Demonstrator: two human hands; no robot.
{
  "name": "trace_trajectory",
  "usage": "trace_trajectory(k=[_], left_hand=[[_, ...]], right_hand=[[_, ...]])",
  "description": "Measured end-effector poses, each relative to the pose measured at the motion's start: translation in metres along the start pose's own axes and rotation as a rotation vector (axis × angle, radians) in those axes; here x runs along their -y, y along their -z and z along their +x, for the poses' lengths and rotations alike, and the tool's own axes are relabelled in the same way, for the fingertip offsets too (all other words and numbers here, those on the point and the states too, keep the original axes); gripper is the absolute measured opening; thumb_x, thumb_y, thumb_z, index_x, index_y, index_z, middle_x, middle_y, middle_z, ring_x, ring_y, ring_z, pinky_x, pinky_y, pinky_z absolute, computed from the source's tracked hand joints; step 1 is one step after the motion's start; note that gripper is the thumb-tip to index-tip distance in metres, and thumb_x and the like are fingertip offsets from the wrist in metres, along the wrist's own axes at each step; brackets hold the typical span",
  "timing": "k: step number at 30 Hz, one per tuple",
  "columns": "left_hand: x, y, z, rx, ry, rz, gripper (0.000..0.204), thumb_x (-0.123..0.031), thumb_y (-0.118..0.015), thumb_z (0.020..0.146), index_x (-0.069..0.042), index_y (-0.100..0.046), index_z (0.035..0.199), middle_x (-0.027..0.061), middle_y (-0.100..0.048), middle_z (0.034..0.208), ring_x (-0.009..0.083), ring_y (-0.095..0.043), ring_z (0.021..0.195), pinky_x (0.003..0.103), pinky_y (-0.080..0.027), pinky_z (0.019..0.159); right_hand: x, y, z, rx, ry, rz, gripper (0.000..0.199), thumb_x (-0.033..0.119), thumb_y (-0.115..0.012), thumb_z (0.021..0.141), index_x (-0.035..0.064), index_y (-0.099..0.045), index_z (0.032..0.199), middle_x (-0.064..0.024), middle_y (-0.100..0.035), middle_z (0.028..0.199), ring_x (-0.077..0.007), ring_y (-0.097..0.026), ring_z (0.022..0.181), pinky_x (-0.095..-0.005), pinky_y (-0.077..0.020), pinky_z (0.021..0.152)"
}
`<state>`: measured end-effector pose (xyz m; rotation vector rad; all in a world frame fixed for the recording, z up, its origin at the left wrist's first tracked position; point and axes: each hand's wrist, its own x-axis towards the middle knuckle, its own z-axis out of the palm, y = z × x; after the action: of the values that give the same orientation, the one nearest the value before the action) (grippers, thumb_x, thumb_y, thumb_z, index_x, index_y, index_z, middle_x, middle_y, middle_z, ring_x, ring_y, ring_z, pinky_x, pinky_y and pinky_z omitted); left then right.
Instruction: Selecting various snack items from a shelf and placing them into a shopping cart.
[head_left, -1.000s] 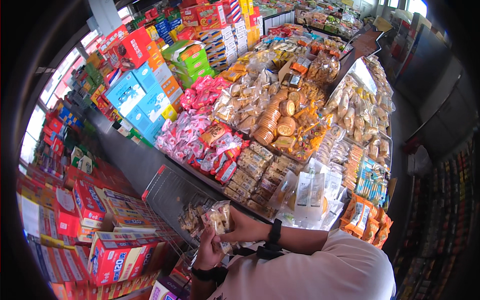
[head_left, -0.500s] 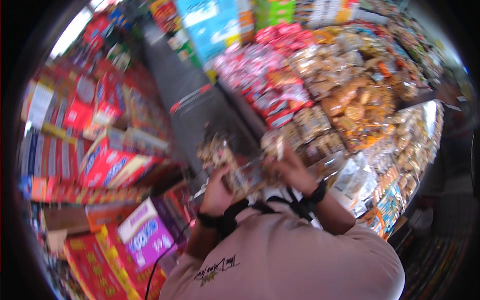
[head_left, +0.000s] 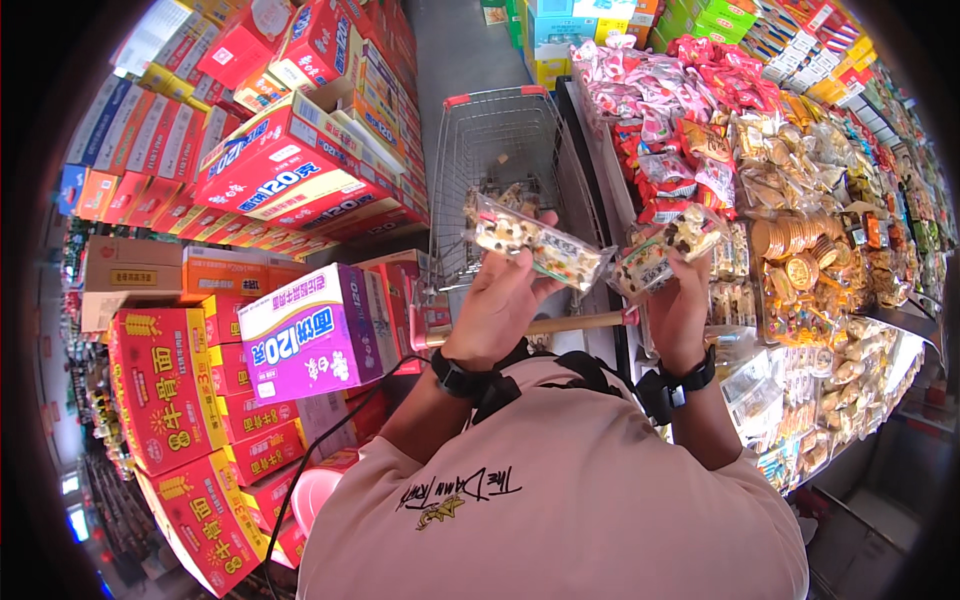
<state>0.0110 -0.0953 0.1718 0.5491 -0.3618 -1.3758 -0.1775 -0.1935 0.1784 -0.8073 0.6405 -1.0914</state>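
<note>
My left hand (head_left: 492, 312) is closed around one end of a clear-wrapped nougat snack bar (head_left: 538, 246), pale with dark and coloured bits, its thumb on top. Across from it my right hand (head_left: 682, 308) grips a second wrapped nougat bar (head_left: 664, 252) of similar look. The inner ends of the two packs come close together; I cannot tell whether they touch. Both are held above the wooden-toned handle (head_left: 575, 323) of a wire shopping cart (head_left: 492, 97). Inside the cart, partly hidden behind the left pack, lie several similar-looking wrapped snacks (head_left: 515, 194).
On the right, a display bin holds pink-wrapped sweets (head_left: 640, 85), red packets (head_left: 668, 170) and bagged biscuits (head_left: 800, 250). Stacked red boxes (head_left: 285, 165) and a purple box (head_left: 315, 330) line the left side. A grey aisle floor (head_left: 455, 50) runs ahead. A black cable (head_left: 320, 510) hangs at my left.
The view has turned and steadied from a blur, bringing the cart fully into sight. My hands now appear farther right and higher, the two packs raised and spread apart.
</note>
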Motion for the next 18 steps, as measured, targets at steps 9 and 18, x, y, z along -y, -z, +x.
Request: trace_trajectory(k=[9,18], left_hand=[[-0.004,0.007,0.002,0.029,0.099,0.052,0.041,-0.003,-0.06,0.094,0.003,-0.047,0.132,0.0132,-0.058,0.129,0.0228,-0.058,0.12,0.042,-0.049,0.103],[-0.005,0.013,-0.003,-0.027,0.087,0.123,0.059,-0.005,-0.062,0.093,-0.005,-0.035,0.145,0.0126,-0.051,0.14,0.0232,-0.052,0.126,0.041,-0.046,0.104]], right_hand=[[0.022,-0.016,-0.008,0.205,-0.006,-0.276,0.041,0.006,-0.058,0.094,0.0022,-0.047,0.134,-0.0068,-0.061,0.118,-0.0116,-0.059,0.105,-0.0279,-0.0481,0.087],[0.011,-0.006,-0.007,0.234,-0.016,-0.25,0.049,-0.004,-0.061,0.091,0.003,-0.041,0.136,-0.009,-0.061,0.124,-0.0122,-0.059,0.108,-0.0266,-0.048,0.089]])
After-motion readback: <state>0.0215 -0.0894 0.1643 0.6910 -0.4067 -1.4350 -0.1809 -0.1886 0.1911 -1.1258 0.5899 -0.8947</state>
